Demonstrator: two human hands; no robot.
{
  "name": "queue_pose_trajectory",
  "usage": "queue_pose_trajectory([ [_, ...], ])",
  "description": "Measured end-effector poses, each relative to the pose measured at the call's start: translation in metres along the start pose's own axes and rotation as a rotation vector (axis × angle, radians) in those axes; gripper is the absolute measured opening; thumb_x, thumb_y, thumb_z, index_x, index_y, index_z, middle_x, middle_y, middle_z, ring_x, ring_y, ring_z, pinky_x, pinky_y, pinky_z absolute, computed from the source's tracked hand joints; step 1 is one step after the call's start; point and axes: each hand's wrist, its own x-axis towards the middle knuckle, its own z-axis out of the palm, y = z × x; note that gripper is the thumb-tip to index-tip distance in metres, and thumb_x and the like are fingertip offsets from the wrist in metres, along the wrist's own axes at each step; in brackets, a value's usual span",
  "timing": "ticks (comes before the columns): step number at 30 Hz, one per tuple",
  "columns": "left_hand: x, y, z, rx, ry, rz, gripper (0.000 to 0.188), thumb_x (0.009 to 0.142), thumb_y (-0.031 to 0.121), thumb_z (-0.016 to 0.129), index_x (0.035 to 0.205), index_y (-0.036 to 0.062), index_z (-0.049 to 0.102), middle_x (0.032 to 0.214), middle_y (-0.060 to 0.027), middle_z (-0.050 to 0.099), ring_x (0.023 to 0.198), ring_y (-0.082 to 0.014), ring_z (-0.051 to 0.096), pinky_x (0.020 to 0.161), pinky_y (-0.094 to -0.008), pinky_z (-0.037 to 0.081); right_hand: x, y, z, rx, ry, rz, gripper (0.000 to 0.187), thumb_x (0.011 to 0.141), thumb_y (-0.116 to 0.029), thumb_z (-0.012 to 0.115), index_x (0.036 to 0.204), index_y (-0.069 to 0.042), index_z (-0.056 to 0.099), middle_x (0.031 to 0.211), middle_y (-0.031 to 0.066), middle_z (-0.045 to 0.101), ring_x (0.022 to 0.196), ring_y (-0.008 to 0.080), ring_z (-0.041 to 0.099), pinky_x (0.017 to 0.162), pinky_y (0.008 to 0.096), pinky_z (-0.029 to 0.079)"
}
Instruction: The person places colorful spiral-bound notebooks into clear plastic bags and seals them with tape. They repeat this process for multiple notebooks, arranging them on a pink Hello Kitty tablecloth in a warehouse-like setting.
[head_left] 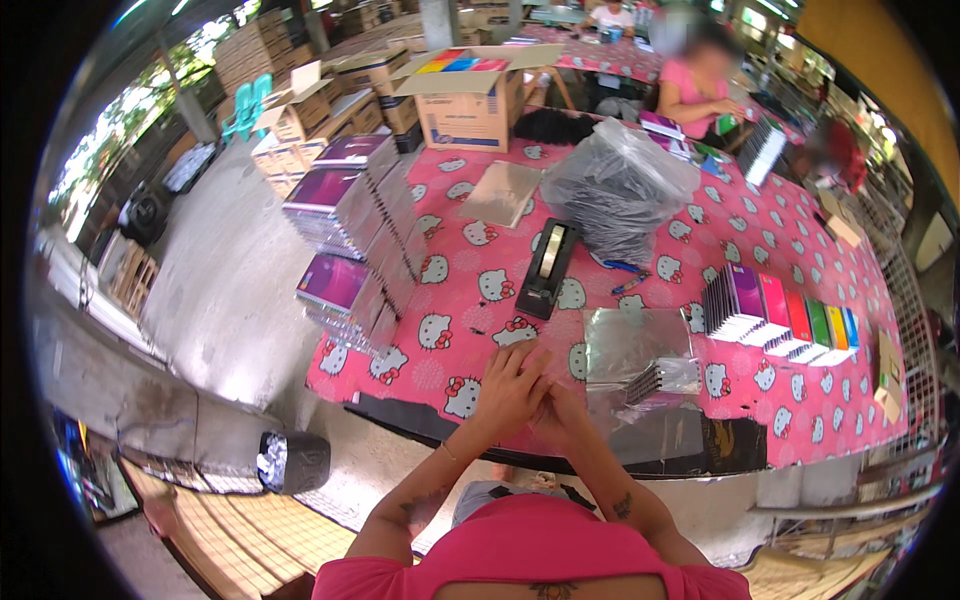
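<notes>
My left hand (507,388) and my right hand (552,412) meet above the table's near edge, touching each other. The left hand's fingers stretch forward, and no object shows in them. The right hand's fingers are mostly hidden behind the left. Just right of them lies a clear plastic bag (635,335), with a small spiral-bound bundle (660,384) at its near end. Ahead stands a black tape dispenser (540,285) with a roll of tape. To the left rise stacks of purple spiral notebooks (345,280). Notebooks in several colours (775,305) stand in a row at right.
A pink patterned cloth (430,380) covers the table. Farther back are a large grey plastic bag (620,180), blue pens (628,275), a clear flat sheet (502,193) and an open carton (465,118). A person in pink (690,95) works across the table. A bin (293,462) stands lower left.
</notes>
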Motion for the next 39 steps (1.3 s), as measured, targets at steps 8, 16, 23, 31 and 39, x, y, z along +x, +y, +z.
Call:
queue_pose_trajectory([
  [8, -0.06, 0.049, 0.0, 0.088, 0.048, -0.251, 0.06, 0.099, 0.038, 0.049, 0.14, -0.0058, 0.043, 0.149, -0.0244, 0.038, 0.142, -0.0476, 0.028, 0.115, -0.0571, 0.024, -0.044, -0.011, 0.037, 0.05, -0.225, 0.191, 0.052, 0.106, -0.046, 0.033, 0.134, -0.005, 0.051, 0.132, 0.0077, 0.057, 0.114, 0.0164, 0.059, 0.093, 0.0313, 0.051],
  [16, -0.073, 0.019, -0.058, 0.223, -0.095, -0.158, 0.03, 0.092, 0.028, 0.064, 0.112, 0.0057, 0.065, 0.103, -0.0098, 0.067, 0.101, -0.0286, 0.066, 0.098, -0.0475, 0.046, 0.002, 0.044, -0.032, 0.213, -0.546, 0.404, 0.044, 0.108, -0.04, 0.034, 0.133, -0.009, 0.05, 0.134, 0.0064, 0.057, 0.124, 0.0213, 0.054, 0.108, 0.0415, 0.043],
  [23, -0.087, 0.009, -0.089, 0.089, 0.185, -0.478, 0.018, 0.09, 0.022, 0.067, 0.098, 0.006, 0.069, 0.096, -0.0112, 0.067, 0.085, -0.0286, 0.067, 0.068, -0.0388, 0.055, -0.025, 0.082, 0.054, -0.116, -0.277, 0.319, 0.026, 0.103, -0.024, 0.05, 0.124, -0.008, 0.055, 0.124, 0.0042, 0.061, 0.11, 0.0156, 0.061, 0.093, 0.0322, 0.053],
  [31, -0.125, -0.001, -0.144, -0.024, 0.075, -0.208, 0.029, 0.09, 0.014, 0.065, 0.118, 0.0042, 0.066, 0.122, -0.0144, 0.064, 0.096, -0.0329, 0.068, 0.08, -0.0395, 0.056, 0.016, 0.105, 0.045, -0.269, -0.42, 0.393, 0.023, 0.1, -0.016, 0.055, 0.122, -0.008, 0.056, 0.115, 0.0024, 0.063, 0.106, 0.0153, 0.061, 0.102, 0.0378, 0.05],
  [39, -0.154, -0.025, -0.18, -0.05, 0.065, -0.293, 0.029, 0.085, 0.007, 0.067, 0.113, 0.0018, 0.065, 0.112, -0.0128, 0.067, 0.087, -0.0295, 0.071, 0.072, -0.0367, 0.058, 0.005, 0.139, 0.095, -0.246, -0.38, 0.518, 0.023, 0.103, -0.021, 0.051, 0.122, -0.01, 0.057, 0.113, 0.0034, 0.065, 0.116, 0.0195, 0.058, 0.111, 0.0441, 0.041],
])
